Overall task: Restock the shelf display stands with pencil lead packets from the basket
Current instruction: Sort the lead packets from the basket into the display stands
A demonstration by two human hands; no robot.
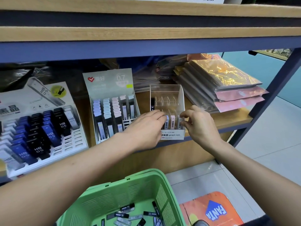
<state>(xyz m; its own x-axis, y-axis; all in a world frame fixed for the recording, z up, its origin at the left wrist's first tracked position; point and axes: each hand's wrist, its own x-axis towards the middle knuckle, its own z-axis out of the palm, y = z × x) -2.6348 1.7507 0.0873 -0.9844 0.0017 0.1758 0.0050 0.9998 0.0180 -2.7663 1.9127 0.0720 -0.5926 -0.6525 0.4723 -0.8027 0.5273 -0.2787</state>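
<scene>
At the front edge of the shelf, a clear stand marked "graph MG" holds a few lead packets in its front row. The left hand pinches the leftmost packet and the right hand pinches the rightmost one. More packets lie in the green basket below, and the stands toward the left edge read "0.7" and "HB 0.5".

free: rear slots of clear stand | blocked: card stand left, packs right, shelf above
</scene>
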